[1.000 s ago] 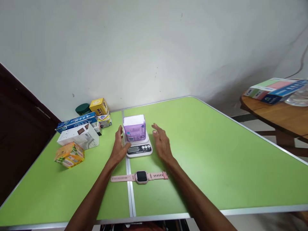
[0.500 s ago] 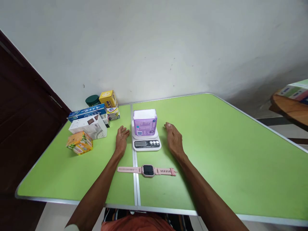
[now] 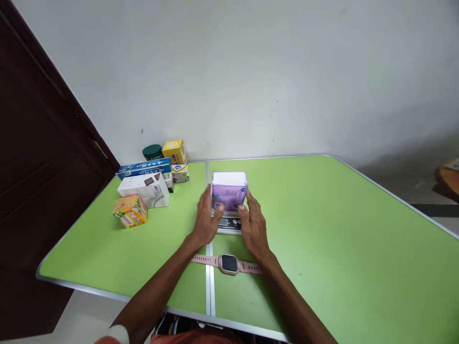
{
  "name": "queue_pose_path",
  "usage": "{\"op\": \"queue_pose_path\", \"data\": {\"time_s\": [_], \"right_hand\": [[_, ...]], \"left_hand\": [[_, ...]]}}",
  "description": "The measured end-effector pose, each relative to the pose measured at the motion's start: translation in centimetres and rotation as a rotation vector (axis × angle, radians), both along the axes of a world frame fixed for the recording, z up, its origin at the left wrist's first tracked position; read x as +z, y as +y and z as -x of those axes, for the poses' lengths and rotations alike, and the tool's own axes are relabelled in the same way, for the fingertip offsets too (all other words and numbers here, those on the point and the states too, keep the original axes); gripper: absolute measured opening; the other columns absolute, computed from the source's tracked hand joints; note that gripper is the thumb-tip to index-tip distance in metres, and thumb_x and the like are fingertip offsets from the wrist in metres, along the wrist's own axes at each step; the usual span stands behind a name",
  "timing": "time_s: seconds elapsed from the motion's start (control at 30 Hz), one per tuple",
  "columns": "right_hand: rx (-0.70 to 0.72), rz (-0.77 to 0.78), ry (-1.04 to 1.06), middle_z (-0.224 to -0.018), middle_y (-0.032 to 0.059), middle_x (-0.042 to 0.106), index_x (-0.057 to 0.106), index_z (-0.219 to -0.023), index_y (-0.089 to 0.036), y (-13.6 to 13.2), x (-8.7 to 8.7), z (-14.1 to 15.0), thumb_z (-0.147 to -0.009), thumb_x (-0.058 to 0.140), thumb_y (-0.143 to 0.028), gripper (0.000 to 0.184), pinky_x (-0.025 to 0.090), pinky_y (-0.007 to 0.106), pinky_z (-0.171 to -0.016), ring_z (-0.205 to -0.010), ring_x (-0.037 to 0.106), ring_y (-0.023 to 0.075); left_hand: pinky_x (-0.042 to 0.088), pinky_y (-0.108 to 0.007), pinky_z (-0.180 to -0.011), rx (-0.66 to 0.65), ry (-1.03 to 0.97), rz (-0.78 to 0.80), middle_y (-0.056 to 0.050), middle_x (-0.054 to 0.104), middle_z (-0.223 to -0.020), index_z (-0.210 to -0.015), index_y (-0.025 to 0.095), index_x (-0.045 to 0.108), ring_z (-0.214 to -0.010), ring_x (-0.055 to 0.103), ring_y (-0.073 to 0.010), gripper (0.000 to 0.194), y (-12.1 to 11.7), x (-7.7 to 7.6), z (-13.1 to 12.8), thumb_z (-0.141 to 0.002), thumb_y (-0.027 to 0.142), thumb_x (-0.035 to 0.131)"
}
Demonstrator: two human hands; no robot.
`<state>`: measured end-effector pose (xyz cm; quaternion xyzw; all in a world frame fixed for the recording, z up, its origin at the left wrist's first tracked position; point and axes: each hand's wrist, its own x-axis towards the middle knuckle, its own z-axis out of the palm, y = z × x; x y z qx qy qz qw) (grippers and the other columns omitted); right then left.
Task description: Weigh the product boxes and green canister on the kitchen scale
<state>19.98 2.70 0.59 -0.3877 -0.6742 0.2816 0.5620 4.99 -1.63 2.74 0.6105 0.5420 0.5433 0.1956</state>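
A purple plastic-wrapped pack (image 3: 229, 192) with a white top stands upright on a white kitchen scale (image 3: 229, 231). My left hand (image 3: 207, 217) is at the pack's left side, fingers along it and thumb across the front. On the right side, my right hand (image 3: 254, 222) mirrors it, thumb near the lower front corner. The two hands clasp the pack between them. Part of the scale's display and buttons shows between my thumbs. Nearer to me lies a pink-strapped smartwatch (image 3: 229, 263), flat on the table, its strap ends partly hidden by my forearms.
On the green folding table (image 3: 340, 239), a metal seam runs front to back. At the left are an orange box (image 3: 131, 211), a white box (image 3: 145, 190), a blue box (image 3: 145, 167), a yellow box (image 3: 174, 151) and a green-lidded container (image 3: 152, 152). A wall stands behind.
Both hands have moved inward from beside the scale to the sides of the purple pack. The pack still stands on the scale. The view has shifted slightly.
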Motion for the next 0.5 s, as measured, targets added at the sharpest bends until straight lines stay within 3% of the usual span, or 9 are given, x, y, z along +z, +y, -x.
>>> {"op": "queue_pose_path", "data": {"time_s": [0.07,0.13,0.33,0.5], "right_hand": [[0.009,0.026,0.011,-0.160,0.0132,0.052,0.042,-0.162,-0.027,-0.7,0.6,0.7,-0.108,0.042,-0.055,0.061,0.040,0.061,-0.121,-0.148,0.049,0.0326],[0.023,0.035,0.012,-0.161,0.0124,0.051,0.043,-0.162,-0.029,-1.4,1.4,1.6,-0.107,0.043,-0.055,0.060,0.040,0.062,-0.121,-0.147,0.049,0.0337],[0.300,0.056,0.025,-0.163,0.0105,0.049,0.038,-0.164,-0.032,-4.4,3.2,7.9,-0.106,0.050,-0.057,0.064,0.044,0.062,-0.119,-0.147,0.049,0.0337],[0.475,0.138,0.058,-0.163,0.0134,0.048,0.041,-0.162,-0.025,-6.5,0.9,14.7,-0.105,0.050,-0.060,0.068,0.036,0.059,-0.125,-0.150,0.046,0.0321]], "left_hand": [[0.022,-0.048,-0.132,-0.088,-0.059,0.003,-0.015,0.036,-0.168,-0.166,0.024,0.026,-0.157,0.033,-0.0299,0.075,-0.3,0.7,-0.1,-0.104,0.061,0.046],[0.026,-0.047,-0.131,-0.089,-0.129,-0.006,-0.014,0.038,-0.167,-0.166,0.024,0.026,-0.155,0.036,-0.0299,0.075,-1.2,1.4,0.4,-0.104,0.060,0.048],[0.028,-0.045,-0.130,0.198,-0.236,-0.045,-0.013,0.035,-0.170,-0.165,0.025,0.027,-0.157,0.036,-0.0302,0.074,-6.4,2.3,4.8,-0.103,0.060,0.049],[0.020,-0.048,-0.134,0.433,-0.177,0.004,-0.014,0.029,-0.173,-0.165,0.024,0.027,-0.163,0.025,-0.0307,0.077,-9.7,0.2,10.4,-0.102,0.063,0.048]]}}
